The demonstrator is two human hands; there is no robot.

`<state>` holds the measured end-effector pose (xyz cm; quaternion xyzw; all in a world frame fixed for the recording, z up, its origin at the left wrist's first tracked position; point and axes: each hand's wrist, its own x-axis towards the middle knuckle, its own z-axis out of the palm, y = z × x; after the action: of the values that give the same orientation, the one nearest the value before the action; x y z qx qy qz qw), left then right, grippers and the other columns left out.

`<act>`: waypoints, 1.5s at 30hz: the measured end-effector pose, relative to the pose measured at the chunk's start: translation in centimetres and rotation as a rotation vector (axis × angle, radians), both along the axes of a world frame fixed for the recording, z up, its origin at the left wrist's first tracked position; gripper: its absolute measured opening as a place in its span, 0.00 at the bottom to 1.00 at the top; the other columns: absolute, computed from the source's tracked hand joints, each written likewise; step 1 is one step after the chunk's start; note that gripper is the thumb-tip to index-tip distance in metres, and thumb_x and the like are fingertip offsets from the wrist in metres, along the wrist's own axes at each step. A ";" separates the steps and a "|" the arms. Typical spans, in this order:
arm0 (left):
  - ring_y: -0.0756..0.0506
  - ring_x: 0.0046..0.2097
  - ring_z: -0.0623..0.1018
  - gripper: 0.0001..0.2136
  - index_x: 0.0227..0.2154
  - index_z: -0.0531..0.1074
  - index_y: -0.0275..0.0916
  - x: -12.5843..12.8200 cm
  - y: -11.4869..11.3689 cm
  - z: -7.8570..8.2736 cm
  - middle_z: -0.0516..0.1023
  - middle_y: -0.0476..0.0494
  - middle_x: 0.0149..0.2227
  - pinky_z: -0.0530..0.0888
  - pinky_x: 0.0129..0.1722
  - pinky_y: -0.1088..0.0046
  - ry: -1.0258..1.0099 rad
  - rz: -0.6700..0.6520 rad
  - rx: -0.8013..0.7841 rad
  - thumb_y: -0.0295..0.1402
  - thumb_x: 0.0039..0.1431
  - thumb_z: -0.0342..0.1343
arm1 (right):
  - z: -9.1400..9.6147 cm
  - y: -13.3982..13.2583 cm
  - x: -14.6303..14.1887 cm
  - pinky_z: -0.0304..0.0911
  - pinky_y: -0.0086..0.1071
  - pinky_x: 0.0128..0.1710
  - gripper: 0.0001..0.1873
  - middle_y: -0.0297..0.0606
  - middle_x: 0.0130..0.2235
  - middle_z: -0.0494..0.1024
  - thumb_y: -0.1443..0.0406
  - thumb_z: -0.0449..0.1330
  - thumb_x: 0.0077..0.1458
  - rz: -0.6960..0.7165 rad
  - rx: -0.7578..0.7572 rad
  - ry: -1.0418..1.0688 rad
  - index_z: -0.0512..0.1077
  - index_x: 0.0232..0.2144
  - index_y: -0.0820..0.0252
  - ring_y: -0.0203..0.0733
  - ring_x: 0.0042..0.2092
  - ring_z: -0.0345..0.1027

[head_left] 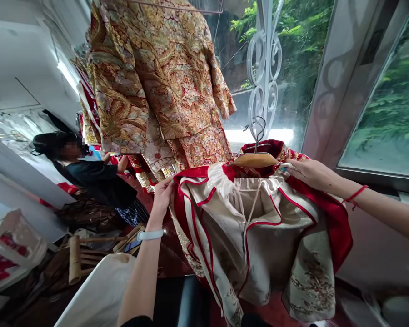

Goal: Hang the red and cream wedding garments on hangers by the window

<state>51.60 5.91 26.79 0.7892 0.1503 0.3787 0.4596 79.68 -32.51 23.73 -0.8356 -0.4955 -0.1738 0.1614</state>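
In front of me hangs a cream and red embroidered garment [259, 254] with red piping and a drawstring at its gathered neck. A wooden hanger [255, 160] with a metal hook shows behind its top edge. My left hand [162, 195], with a pale band on the wrist, is closed on the red cloth at the left shoulder. At the right, my right hand [301, 171] pinches the gathered white edge near the hanger's end; a red cord circles that wrist. Another red and gold garment [279, 147] lies behind the hanger.
Gold brocade jackets [177, 77] hang at the upper left, before a window with a white scrolled grille [264, 68]. A co-worker in black [95, 181] stands at the left, hands on clothes. Bamboo furniture [75, 261] and a white bag [17, 240] are at lower left.
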 end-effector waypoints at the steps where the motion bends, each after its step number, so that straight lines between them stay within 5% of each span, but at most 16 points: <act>1: 0.44 0.35 0.76 0.22 0.35 0.79 0.35 0.1 -0.4 1.3 0.80 0.44 0.30 0.71 0.36 0.70 -0.014 0.024 0.091 0.51 0.52 0.56 | 0.1 0.0 0.0 0.55 0.33 0.29 0.15 0.42 0.27 0.75 0.56 0.45 0.65 0.012 0.001 0.008 0.67 0.36 0.58 0.46 0.29 0.68; 5: 0.44 0.39 0.76 0.19 0.42 0.79 0.39 1.0 -5.7 6.0 0.82 0.42 0.38 0.69 0.47 0.65 0.056 0.212 0.619 0.42 0.64 0.46 | 0.7 -0.2 -0.1 0.53 0.32 0.28 0.14 0.42 0.29 0.75 0.58 0.46 0.64 0.006 -0.010 0.026 0.68 0.37 0.58 0.45 0.29 0.67; 8: 0.44 0.39 0.76 0.18 0.49 0.76 0.41 0.7 -10.8 6.0 0.82 0.41 0.43 0.66 0.50 0.63 0.155 0.346 0.889 0.39 0.67 0.43 | 1.2 -0.8 -0.1 0.50 0.32 0.27 0.13 0.41 0.29 0.75 0.59 0.47 0.63 -0.067 -0.046 0.005 0.68 0.39 0.58 0.45 0.27 0.66; 11: 0.42 0.43 0.77 0.19 0.53 0.72 0.41 -0.9 -12.2 2.5 0.81 0.39 0.46 0.67 0.47 0.65 0.210 0.375 0.864 0.39 0.68 0.43 | 1.2 -1.2 0.5 0.48 0.32 0.26 0.14 0.41 0.29 0.76 0.58 0.47 0.64 -0.128 -0.038 -0.024 0.69 0.41 0.58 0.45 0.27 0.67; 18: 0.41 0.51 0.75 0.17 0.50 0.70 0.39 -3.8 -5.4 -6.5 0.74 0.37 0.48 0.72 0.52 0.61 0.125 0.177 0.478 0.41 0.64 0.46 | 0.9 -0.8 3.7 0.54 0.32 0.30 0.18 0.43 0.34 0.80 0.60 0.48 0.64 -0.018 -0.033 -0.139 0.68 0.51 0.58 0.47 0.32 0.72; 22: 0.31 0.66 0.58 0.44 0.66 0.48 0.38 -2.6 -8.7 -11.1 0.55 0.29 0.65 0.60 0.63 0.49 0.184 0.257 0.479 0.45 0.49 0.63 | 1.2 -0.9 4.2 0.55 0.34 0.32 0.19 0.49 0.38 0.81 0.61 0.48 0.65 -0.028 -0.075 -0.164 0.67 0.54 0.63 0.50 0.35 0.74; 24: 0.30 0.67 0.56 0.47 0.67 0.42 0.36 -2.4 -10.7 -12.9 0.52 0.26 0.66 0.59 0.64 0.48 0.185 0.402 0.470 0.40 0.50 0.62 | 1.4 -1.0 4.2 0.55 0.34 0.32 0.20 0.51 0.40 0.81 0.62 0.48 0.66 -0.047 -0.087 -0.170 0.66 0.56 0.63 0.51 0.36 0.74; 26: 0.33 0.63 0.66 0.35 0.67 0.47 0.36 -3.0 -11.0 -13.4 0.61 0.27 0.63 0.67 0.59 0.52 0.224 0.437 0.462 0.32 0.57 0.53 | 1.6 -1.1 4.1 0.54 0.35 0.32 0.21 0.52 0.40 0.81 0.61 0.49 0.66 -0.061 -0.096 -0.171 0.66 0.57 0.63 0.52 0.36 0.74; 29: 0.37 0.48 0.80 0.28 0.63 0.58 0.38 -5.5 -8.4 -11.4 0.76 0.32 0.53 0.75 0.48 0.59 0.440 0.353 0.485 0.26 0.59 0.45 | 1.8 -1.2 4.0 0.54 0.35 0.32 0.22 0.52 0.40 0.81 0.61 0.49 0.66 -0.078 -0.118 -0.162 0.65 0.58 0.63 0.52 0.36 0.74; 31: 0.37 0.49 0.79 0.27 0.62 0.61 0.39 -6.9 -6.7 -10.2 0.76 0.35 0.54 0.74 0.50 0.59 0.460 0.388 0.505 0.25 0.58 0.43 | 1.9 -1.1 3.8 0.54 0.36 0.32 0.22 0.53 0.40 0.80 0.60 0.50 0.66 -0.091 -0.123 -0.150 0.65 0.58 0.63 0.53 0.36 0.73; 33: 0.38 0.57 0.74 0.29 0.64 0.60 0.40 -7.1 -6.7 -10.6 0.72 0.37 0.59 0.69 0.58 0.57 0.323 0.481 0.527 0.24 0.58 0.40 | 1.9 -1.1 3.7 0.54 0.36 0.33 0.22 0.53 0.40 0.80 0.61 0.49 0.66 -0.089 -0.118 -0.130 0.65 0.58 0.62 0.53 0.37 0.73; 36: 0.37 0.63 0.67 0.31 0.67 0.52 0.38 -5.7 -10.6 -14.2 0.67 0.34 0.62 0.63 0.63 0.52 0.226 0.464 0.537 0.23 0.58 0.40 | 1.8 -1.0 3.6 0.54 0.36 0.33 0.23 0.53 0.42 0.80 0.60 0.48 0.66 -0.094 -0.102 -0.122 0.64 0.60 0.62 0.54 0.38 0.73; 39: 0.34 0.69 0.53 0.35 0.69 0.39 0.41 -4.0 -16.0 -16.6 0.49 0.32 0.70 0.60 0.64 0.46 0.175 0.511 0.559 0.25 0.61 0.45 | 1.8 -1.1 3.9 0.55 0.36 0.33 0.23 0.55 0.42 0.80 0.60 0.50 0.66 -0.098 -0.099 -0.151 0.64 0.60 0.63 0.54 0.38 0.74; 42: 0.34 0.70 0.47 0.41 0.69 0.37 0.52 -2.6 -18.6 -14.2 0.43 0.39 0.71 0.57 0.65 0.46 0.031 0.493 0.896 0.26 0.59 0.53 | 1.8 -1.0 4.1 0.55 0.35 0.33 0.22 0.53 0.41 0.81 0.61 0.51 0.66 -0.067 -0.105 -0.164 0.66 0.58 0.63 0.52 0.37 0.74; 45: 0.38 0.67 0.57 0.32 0.64 0.54 0.56 -0.1 -17.7 -8.1 0.60 0.44 0.66 0.57 0.65 0.52 0.153 0.114 1.334 0.25 0.59 0.53 | 1.8 -0.9 4.0 0.55 0.33 0.32 0.21 0.49 0.39 0.81 0.60 0.49 0.66 -0.023 -0.085 -0.193 0.67 0.57 0.62 0.49 0.36 0.74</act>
<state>51.46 -11.77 18.68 0.9195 -0.0424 0.3572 -0.1588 83.71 -33.39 25.58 -0.8268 -0.5059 -0.2340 0.0753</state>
